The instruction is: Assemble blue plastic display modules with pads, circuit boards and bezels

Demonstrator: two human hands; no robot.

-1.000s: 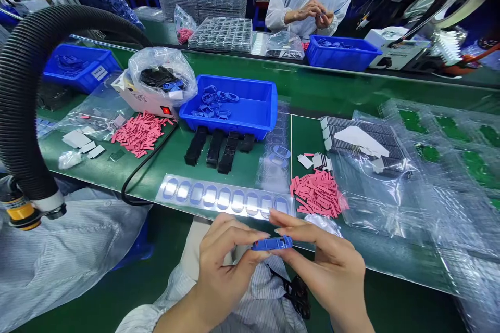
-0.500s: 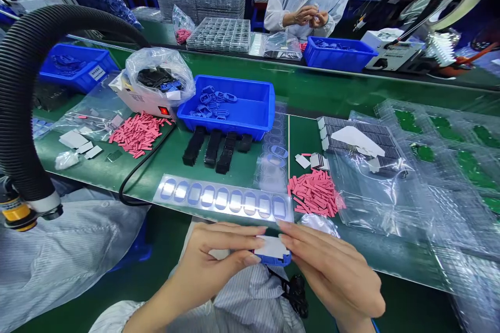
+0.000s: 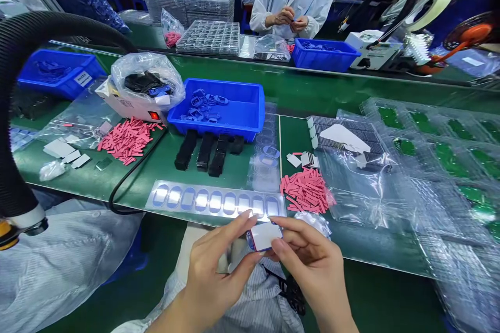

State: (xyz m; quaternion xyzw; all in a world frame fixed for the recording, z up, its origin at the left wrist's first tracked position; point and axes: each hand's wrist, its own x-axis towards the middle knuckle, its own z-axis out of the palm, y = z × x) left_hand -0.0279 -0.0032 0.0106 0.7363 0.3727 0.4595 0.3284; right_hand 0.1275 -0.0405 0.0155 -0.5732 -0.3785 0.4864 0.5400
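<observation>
Between both hands, in front of the bench edge, is a small blue plastic housing [image 3: 250, 241] with a white rectangular piece [image 3: 266, 235] lying over it. A thin red line shows along the left side of the white piece. My left hand [image 3: 219, 260] grips the left end between thumb and fingers. On the right end, my right hand [image 3: 308, 255] pinches with its thumb across the white piece's corner. Just beyond the hands lies a clear strip of oval stickers [image 3: 214, 200]. A heap of pink strips [image 3: 307, 190] sits to its right.
Ahead stands a blue bin [image 3: 238, 127] with blue housings, black stacked pieces [image 3: 211, 153] before it. A black hose [image 3: 58, 26] arches over the left side. Clear trays with green circuit boards [image 3: 445, 156] cover the right. A co-worker [image 3: 295, 0] works across the bench.
The housing has been tilted so its white top faces me more. My right hand has turned, its thumb now on the white piece. The view has shifted slightly right.
</observation>
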